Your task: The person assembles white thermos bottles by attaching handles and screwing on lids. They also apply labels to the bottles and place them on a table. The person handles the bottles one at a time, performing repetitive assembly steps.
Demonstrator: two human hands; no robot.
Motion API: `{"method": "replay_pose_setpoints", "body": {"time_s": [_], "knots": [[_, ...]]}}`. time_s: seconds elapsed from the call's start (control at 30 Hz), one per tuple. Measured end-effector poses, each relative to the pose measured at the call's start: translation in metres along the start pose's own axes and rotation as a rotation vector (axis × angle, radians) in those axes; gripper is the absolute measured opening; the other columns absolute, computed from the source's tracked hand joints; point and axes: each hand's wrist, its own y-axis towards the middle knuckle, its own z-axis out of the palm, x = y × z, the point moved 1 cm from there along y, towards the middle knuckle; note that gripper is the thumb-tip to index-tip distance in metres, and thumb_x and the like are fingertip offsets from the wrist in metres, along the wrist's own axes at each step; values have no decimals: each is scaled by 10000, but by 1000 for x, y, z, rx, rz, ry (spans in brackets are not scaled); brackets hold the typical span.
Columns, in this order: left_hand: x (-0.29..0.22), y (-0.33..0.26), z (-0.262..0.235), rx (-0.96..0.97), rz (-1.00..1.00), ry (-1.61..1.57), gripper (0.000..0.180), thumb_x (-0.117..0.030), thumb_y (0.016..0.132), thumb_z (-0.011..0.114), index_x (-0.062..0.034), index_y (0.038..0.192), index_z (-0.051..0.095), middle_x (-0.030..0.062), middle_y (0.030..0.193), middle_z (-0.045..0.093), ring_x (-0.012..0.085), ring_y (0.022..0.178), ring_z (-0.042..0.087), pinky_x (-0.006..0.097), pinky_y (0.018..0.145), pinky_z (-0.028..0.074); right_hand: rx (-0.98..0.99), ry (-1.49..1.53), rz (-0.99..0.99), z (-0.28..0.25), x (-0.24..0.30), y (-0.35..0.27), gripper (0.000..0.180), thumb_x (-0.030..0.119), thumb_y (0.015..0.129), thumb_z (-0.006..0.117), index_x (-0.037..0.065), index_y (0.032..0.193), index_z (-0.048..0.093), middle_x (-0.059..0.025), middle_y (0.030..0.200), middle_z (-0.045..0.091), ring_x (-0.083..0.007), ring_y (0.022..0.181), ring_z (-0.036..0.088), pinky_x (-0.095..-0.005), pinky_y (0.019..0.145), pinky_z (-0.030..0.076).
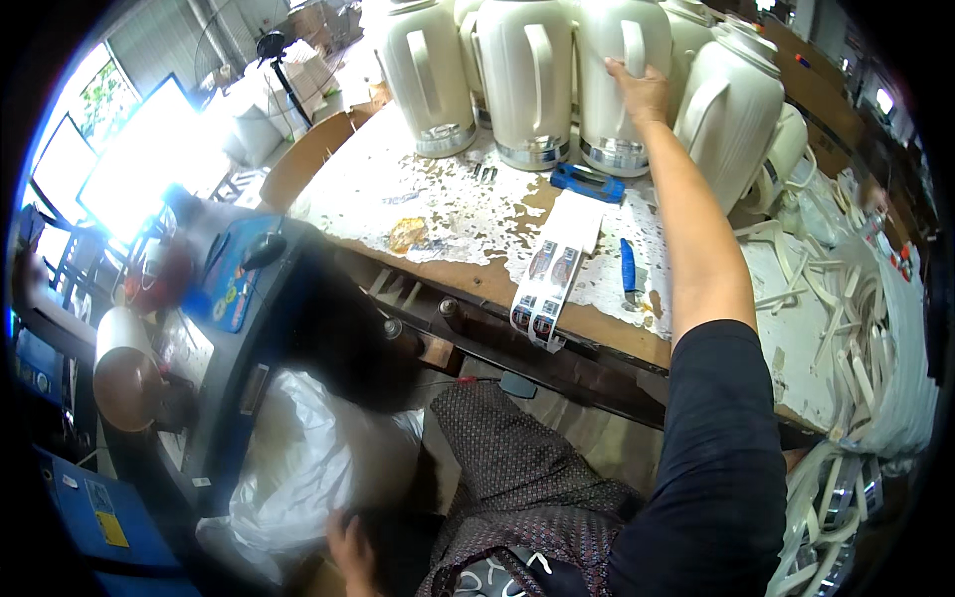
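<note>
One cream jug (599, 111) with a shiny silver base is held by its handle (634, 42) in the right hand (645, 95); whether the left hand (350, 547) is closed cannot be told.

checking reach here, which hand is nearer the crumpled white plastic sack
Left. The left hand is close beside the sack, touch unclear; the right hand is far off, at a tall, handled cream jug.

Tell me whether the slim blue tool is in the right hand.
No, the slim blue tool lies on the tabletop, while the right hand is on a cream jug.
</note>
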Motion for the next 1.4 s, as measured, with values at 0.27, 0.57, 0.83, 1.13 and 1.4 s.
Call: {"method": "replay_pose_setpoints", "body": {"time_s": [0.27,0.57,0.83,1.13,1.4], "knots": [[-8,-17,20,-4,-127,37,375,-66,801,601,-69,1176,611,216,1433,429,456,1355,340,551,1132,246,-11,-258,-475,-26,5,-115,711,360,766,785,44,1334,493,-142,1255,574,-341,1249,459,-429,1034,374],[2,-15,25,-12,-82,26,375,-103,819,606,-76,1193,600,203,1458,407,443,1367,325,540,1129,247,721,-388,-40,-46,-34,-230,344,308,723,796,91,982,733,-79,915,602,-268,957,562,-359,851,466],[5,-20,35,-163,-114,-39,324,-39,791,621,-67,1114,626,231,1402,440,440,1336,369,547,1121,258,660,-493,-119,-25,-13,-234,214,280,724,759,135,880,739,-48,891,654,-270,868,642,-373,757,504],[-39,-74,-3,-394,-289,-240,475,-78,772,708,-87,1233,594,182,1358,485,387,1300,434,479,1091,356,781,-588,-869,-106,75,-373,393,276,932,619,32,1240,611,-228,1341,525,-406,1262,465,-495,1080,337],[61,-278,29,22,-845,237,787,-564,761,696,-111,1369,485,172,1414,439,349,1396,310,552,1166,165,958,-58,-593,-76,154,-428,110,-17,867,658,-33,969,698,-124,949,676,-246,879,616,-346,817,487]]}}
